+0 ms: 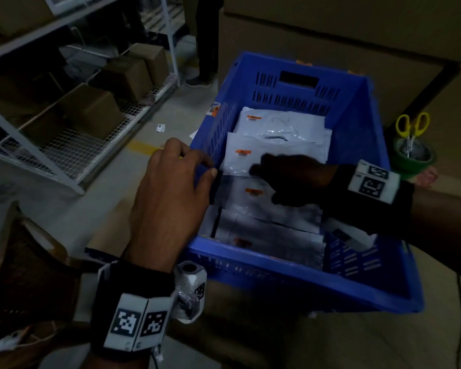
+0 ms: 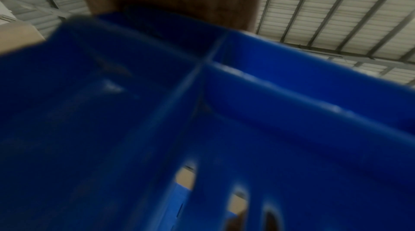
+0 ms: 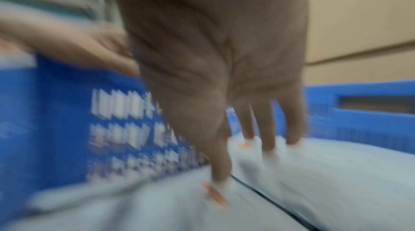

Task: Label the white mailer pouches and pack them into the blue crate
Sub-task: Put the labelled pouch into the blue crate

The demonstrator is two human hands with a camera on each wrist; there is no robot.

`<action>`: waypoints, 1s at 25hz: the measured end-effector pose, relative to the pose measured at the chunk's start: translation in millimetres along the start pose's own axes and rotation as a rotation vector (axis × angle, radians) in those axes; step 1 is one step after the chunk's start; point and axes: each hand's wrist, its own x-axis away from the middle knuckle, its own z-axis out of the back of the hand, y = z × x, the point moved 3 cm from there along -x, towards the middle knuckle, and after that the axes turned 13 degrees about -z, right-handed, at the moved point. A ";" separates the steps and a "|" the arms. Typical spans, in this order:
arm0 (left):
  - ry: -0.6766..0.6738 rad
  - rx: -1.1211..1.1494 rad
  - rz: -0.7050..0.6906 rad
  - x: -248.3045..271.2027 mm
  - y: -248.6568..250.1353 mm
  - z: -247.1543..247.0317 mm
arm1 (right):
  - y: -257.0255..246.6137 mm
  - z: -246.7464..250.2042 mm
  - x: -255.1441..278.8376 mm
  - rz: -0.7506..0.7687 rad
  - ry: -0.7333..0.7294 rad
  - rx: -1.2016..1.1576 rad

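Note:
The blue crate (image 1: 290, 278) stands in front of me with several white mailer pouches (image 1: 282, 123) lying flat inside, each bearing a small orange label (image 1: 242, 152). My right hand (image 1: 290, 177) reaches into the crate from the right. In the right wrist view its straight fingers (image 3: 267, 137) press their tips onto a pouch (image 3: 336, 172). My left hand (image 1: 176, 177) grips the rim of the crate's left wall, thumb on the inner side; the right wrist view shows this hand (image 3: 89, 46) on the rim. The left wrist view is filled by the blurred crate wall (image 2: 292, 128).
Yellow-handled scissors (image 1: 413, 123) stand in a green tape roll (image 1: 415, 155) right of the crate. A wire shelf (image 1: 72, 153) with cardboard boxes is at the left. Large cartons (image 1: 330, 35) rise behind. A person's legs (image 1: 205, 49) stand at the back.

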 end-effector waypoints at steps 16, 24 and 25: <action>0.017 0.002 -0.019 1.4 -0.2 -1.5 | 15.9 -38.4 -71.0 -0.169 -0.087 -0.203; 0.000 -0.051 -0.043 0.9 1.7 -1.9 | 70.9 62.1 -12.6 -0.145 0.094 -0.205; 0.000 -0.053 -0.046 0.7 1.2 -1.0 | 77.2 70.6 9.6 -0.125 0.109 -0.186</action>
